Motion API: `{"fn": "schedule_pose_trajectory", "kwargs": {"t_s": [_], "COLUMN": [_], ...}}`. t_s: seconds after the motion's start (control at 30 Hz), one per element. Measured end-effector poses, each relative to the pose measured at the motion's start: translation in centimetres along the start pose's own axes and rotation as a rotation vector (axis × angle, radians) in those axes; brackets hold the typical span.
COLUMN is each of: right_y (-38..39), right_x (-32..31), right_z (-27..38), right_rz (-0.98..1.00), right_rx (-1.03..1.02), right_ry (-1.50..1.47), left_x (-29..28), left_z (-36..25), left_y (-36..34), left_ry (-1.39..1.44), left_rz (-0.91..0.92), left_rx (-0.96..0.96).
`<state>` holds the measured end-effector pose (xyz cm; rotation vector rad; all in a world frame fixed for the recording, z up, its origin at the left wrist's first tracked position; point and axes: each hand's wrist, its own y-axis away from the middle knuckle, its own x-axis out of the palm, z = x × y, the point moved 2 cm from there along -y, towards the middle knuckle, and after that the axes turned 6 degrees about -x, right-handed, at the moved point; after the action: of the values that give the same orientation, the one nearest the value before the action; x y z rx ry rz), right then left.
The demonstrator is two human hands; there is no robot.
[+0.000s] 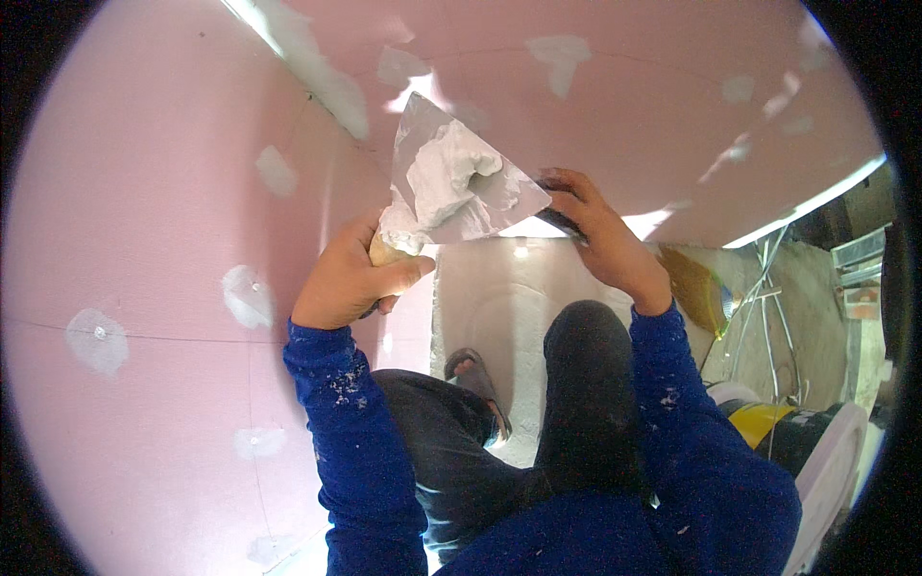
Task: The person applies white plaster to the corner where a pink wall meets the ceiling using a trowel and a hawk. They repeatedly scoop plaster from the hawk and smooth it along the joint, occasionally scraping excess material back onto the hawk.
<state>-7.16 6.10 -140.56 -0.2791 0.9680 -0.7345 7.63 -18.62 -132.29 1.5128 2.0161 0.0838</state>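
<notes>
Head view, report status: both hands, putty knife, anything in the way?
Left hand gripping putty knife. Right hand holding dark tool, type unclear, beside knife's right corner. White compound heaped on knife. No obstruction visible.

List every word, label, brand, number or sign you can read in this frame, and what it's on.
There is no readable text.
Yellow patch on the dark container: too blurred to tell whether it bears lettering.
Broad blade in the left hand: no lettering visible.
Pink wall: pale patches and thin lines, no legible characters.
</notes>
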Motion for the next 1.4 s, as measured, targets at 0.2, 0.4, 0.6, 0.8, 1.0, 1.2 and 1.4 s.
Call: {"fn": "schedule_pose_trajectory", "kwargs": {"t_s": [0.2, 0.4, 0.6, 0.8, 1.0, 1.2, 1.4], "right_y": [2.7, 0.7, -1.8, -5.2, -5.1, -5.6, -6.2], "right_x": [-5.6, -5.6, -7.0, -6.8, -6.5, -5.9, -4.2], "right_z": [-2.4, 0.4, 2.6, 3.7, 5.2, 6.6, 7.3], "right_rz": [-0.786, -0.512, -0.367, -0.181, -0.012, 0.072, 0.147], "right_rx": [0.273, 0.122, -0.029, -0.299, -0.324, -0.332, -0.328], "right_ry": [-1.172, -0.685, -0.318, 0.071, 0.278, 0.345, 0.506], "left_x": [0.4, 0.5, -0.1, 0.0, -0.3, -0.5, 0.0], "left_z": [-0.6, -0.2, 0.5, 0.5, 0.6, 1.1, 0.9], "left_y": [-1.1, -2.0, -2.0, -2.2, -2.5, -2.6, -2.7], "left_ry": [0.021, 0.056, 0.023, 0.014, -0.13, -0.102, -0.025], "left_rz": [0.024, -0.003, -0.048, -0.001, -0.097, -0.074, -0.027], "left_rx": [0.051, 0.126, 0.143, 0.14, 0.217, 0.151, 0.3]}}
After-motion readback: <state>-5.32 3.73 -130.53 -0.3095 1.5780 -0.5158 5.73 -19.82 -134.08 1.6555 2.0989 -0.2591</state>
